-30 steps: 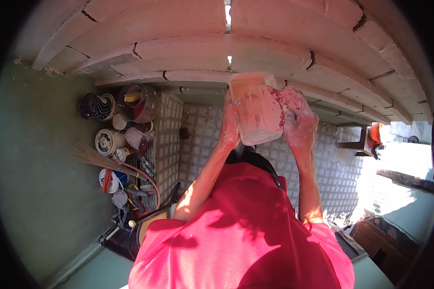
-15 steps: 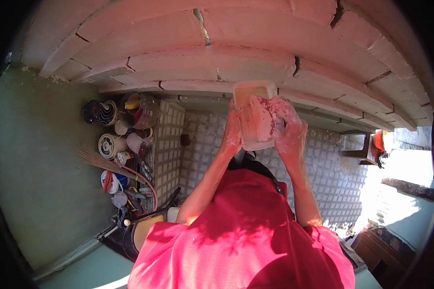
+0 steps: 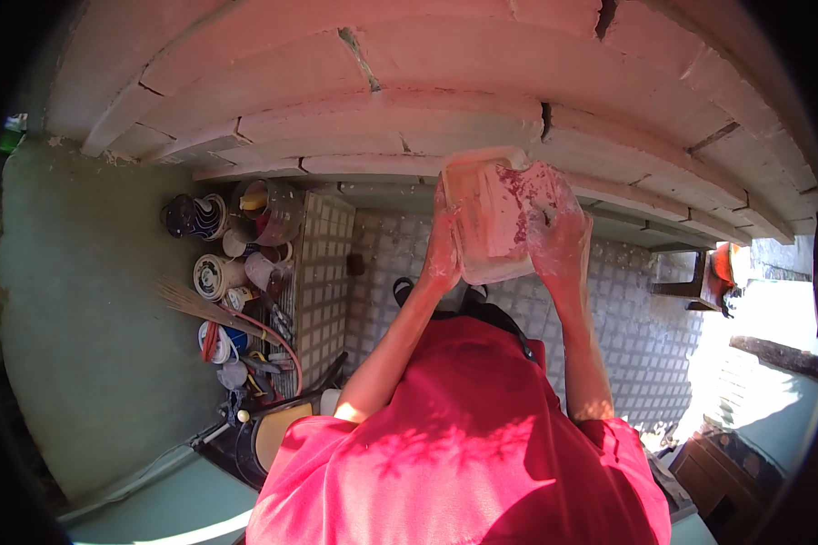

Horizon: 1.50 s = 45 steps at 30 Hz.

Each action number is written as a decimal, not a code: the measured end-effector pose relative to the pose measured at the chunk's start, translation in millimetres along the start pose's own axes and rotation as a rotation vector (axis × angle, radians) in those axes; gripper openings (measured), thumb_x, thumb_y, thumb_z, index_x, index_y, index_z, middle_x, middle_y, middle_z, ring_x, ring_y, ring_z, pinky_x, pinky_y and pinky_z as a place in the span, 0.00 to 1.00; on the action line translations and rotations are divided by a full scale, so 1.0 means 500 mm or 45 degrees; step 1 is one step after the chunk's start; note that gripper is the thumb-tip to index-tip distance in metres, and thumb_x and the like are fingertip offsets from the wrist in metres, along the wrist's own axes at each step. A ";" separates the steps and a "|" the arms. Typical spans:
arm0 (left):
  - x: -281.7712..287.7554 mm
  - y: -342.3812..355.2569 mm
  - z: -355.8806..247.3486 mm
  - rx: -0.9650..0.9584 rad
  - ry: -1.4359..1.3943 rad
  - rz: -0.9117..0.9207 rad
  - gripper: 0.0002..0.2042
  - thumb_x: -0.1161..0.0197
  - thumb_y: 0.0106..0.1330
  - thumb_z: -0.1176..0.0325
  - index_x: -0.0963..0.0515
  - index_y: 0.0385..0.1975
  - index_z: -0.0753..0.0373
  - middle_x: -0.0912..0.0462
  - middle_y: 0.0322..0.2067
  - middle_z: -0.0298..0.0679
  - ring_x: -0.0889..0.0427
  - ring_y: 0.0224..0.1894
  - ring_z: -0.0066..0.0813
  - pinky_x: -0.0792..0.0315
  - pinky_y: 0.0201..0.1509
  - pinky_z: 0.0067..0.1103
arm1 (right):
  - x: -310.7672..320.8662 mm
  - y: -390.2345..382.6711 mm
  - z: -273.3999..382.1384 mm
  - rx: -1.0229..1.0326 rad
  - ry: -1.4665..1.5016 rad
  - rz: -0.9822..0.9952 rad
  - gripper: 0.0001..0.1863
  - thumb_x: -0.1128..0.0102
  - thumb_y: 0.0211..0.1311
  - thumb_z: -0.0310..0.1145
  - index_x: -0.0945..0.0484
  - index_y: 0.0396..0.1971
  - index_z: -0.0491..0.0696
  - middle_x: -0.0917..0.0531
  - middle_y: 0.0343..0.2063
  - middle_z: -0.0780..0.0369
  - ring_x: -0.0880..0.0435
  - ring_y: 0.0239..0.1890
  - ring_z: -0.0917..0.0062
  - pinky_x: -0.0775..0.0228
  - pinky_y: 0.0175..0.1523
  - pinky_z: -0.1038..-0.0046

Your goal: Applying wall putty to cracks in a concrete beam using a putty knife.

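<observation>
A translucent rectangular plastic tub (image 3: 498,272), smeared with pale matter, is held up in front of my chest, below the pink wall ledges. My left hand (image 3: 443,247) wraps round its left side, the fingers partly hidden behind it. Over the tub's right part, my right hand (image 3: 559,234) is closed on a flat pink piece with red blotches (image 3: 509,213). Its exact kind is unclear, and it reaches into or across the tub. Whitish smears coat both hands.
Pink stepped ledges (image 3: 463,113) with cracked joints run across the top. To the left, buckets (image 3: 216,276), a straw broom (image 3: 191,304) and tools crowd beside a green wall (image 3: 100,309). A wooden bench (image 3: 695,286) stands at right on the tiled floor (image 3: 386,241).
Both hands and the tub have shifted slightly right in view. The right hand with the blotched piece has moved rightward across the tub. A dark sandal now shows left of the tub.
</observation>
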<state>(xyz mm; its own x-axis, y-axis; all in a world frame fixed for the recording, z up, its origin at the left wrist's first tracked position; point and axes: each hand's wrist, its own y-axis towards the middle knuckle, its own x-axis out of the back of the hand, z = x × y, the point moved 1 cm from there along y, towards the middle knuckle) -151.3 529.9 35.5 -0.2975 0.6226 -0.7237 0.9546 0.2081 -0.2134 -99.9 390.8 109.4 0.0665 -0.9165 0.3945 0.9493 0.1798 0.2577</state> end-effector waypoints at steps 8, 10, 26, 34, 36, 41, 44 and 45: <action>0.038 0.021 0.021 -0.057 0.177 -0.005 0.26 0.59 0.72 0.58 0.48 0.68 0.57 0.35 0.61 0.38 0.32 0.62 0.31 0.34 0.64 0.28 | -0.043 -0.013 0.001 0.009 -0.013 0.152 0.22 0.47 0.50 0.20 0.27 0.49 0.39 0.19 0.38 0.46 0.16 0.41 0.60 0.28 0.45 0.70; 0.033 0.020 -0.002 0.048 0.172 0.023 0.27 0.58 0.70 0.62 0.50 0.68 0.57 0.37 0.62 0.38 0.33 0.62 0.30 0.36 0.65 0.27 | -0.052 -0.008 -0.050 0.122 0.029 0.076 0.23 0.45 0.49 0.21 0.27 0.49 0.40 0.18 0.38 0.48 0.16 0.38 0.59 0.25 0.40 0.66; 0.058 0.039 -0.060 0.077 -0.019 0.139 0.24 0.57 0.72 0.57 0.45 0.65 0.57 0.35 0.59 0.38 0.34 0.61 0.30 0.37 0.65 0.29 | -0.051 -0.029 0.025 0.093 -0.050 -0.030 0.21 0.47 0.52 0.19 0.28 0.50 0.42 0.17 0.38 0.50 0.18 0.44 0.55 0.26 0.44 0.69; 0.039 0.046 -0.049 0.015 0.085 0.104 0.22 0.58 0.71 0.58 0.42 0.61 0.60 0.31 0.55 0.39 0.30 0.57 0.29 0.34 0.61 0.29 | -0.076 -0.046 -0.001 0.061 0.020 -0.093 0.22 0.47 0.52 0.18 0.28 0.50 0.42 0.17 0.38 0.52 0.18 0.44 0.62 0.27 0.46 0.70; 0.034 0.046 -0.048 0.012 0.078 0.093 0.22 0.58 0.71 0.57 0.42 0.61 0.60 0.31 0.54 0.39 0.29 0.57 0.29 0.33 0.60 0.28 | -0.075 -0.046 -0.011 0.013 0.023 -0.084 0.22 0.45 0.53 0.18 0.28 0.51 0.41 0.17 0.40 0.53 0.17 0.45 0.69 0.29 0.50 0.71; 0.020 0.049 -0.044 0.035 0.058 0.026 0.21 0.57 0.71 0.55 0.39 0.59 0.60 0.29 0.53 0.40 0.27 0.55 0.29 0.32 0.60 0.29 | -0.061 -0.036 -0.013 0.105 -0.059 -0.110 0.20 0.49 0.52 0.18 0.27 0.48 0.43 0.17 0.36 0.52 0.16 0.40 0.58 0.26 0.42 0.69; 0.011 0.045 -0.050 0.127 0.008 0.006 0.20 0.57 0.71 0.55 0.38 0.57 0.59 0.28 0.53 0.39 0.26 0.54 0.29 0.30 0.58 0.28 | -0.064 -0.042 -0.017 0.067 0.001 -0.054 0.20 0.49 0.52 0.18 0.27 0.48 0.43 0.17 0.36 0.53 0.16 0.39 0.60 0.26 0.42 0.71; 0.010 0.046 -0.048 0.126 0.009 0.007 0.20 0.57 0.71 0.55 0.38 0.57 0.59 0.28 0.53 0.39 0.26 0.54 0.29 0.30 0.58 0.28 | -0.066 -0.042 -0.021 0.067 0.002 -0.054 0.20 0.49 0.52 0.18 0.27 0.48 0.43 0.17 0.36 0.53 0.16 0.39 0.60 0.26 0.42 0.71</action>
<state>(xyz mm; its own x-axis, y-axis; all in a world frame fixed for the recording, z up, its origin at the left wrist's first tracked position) -131.5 556.0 42.7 -0.2924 0.6289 -0.7204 0.9530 0.1294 -0.2738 -118.7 413.7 81.8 0.0268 -0.9243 0.3808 0.9338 0.1592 0.3206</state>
